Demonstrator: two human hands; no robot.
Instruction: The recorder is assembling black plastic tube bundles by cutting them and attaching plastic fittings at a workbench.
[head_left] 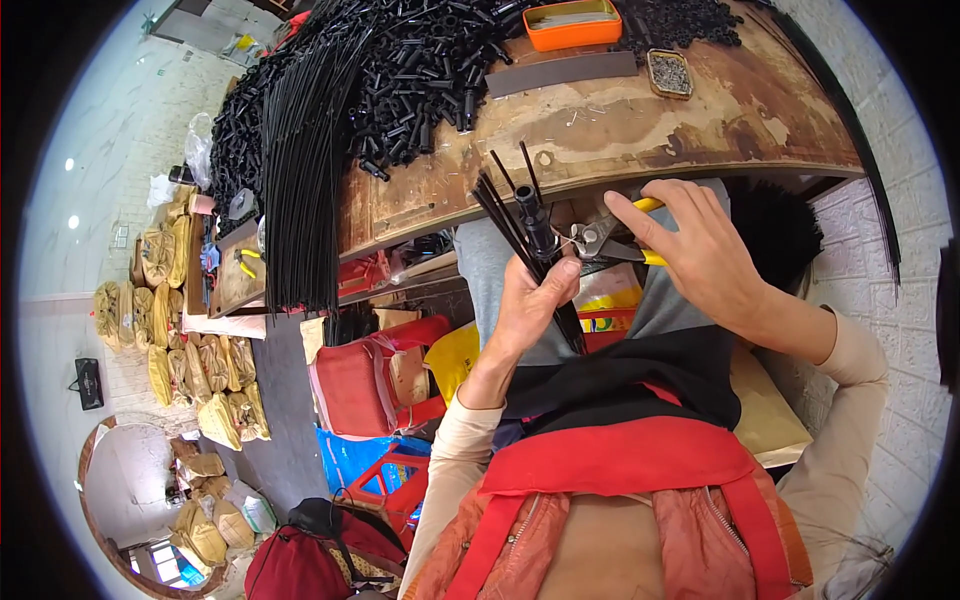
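My left hand is closed around several thin black rods and a black tubular plastic part that stands up beyond the thumb. In my right hand are pliers with yellow handles; the fingers lie over the spread handles. The metal jaws are close against the side of the tubular part, just above the left thumb. Something thin and shiny shows at the jaws, too small to make out. Both hands are above my lap, just in front of the workbench edge.
Across the wooden workbench lie a heap of black tubular parts, a long bundle of black rods, an orange tray, a grey strip and a small dish of metal bits. A red stool stands to the left.
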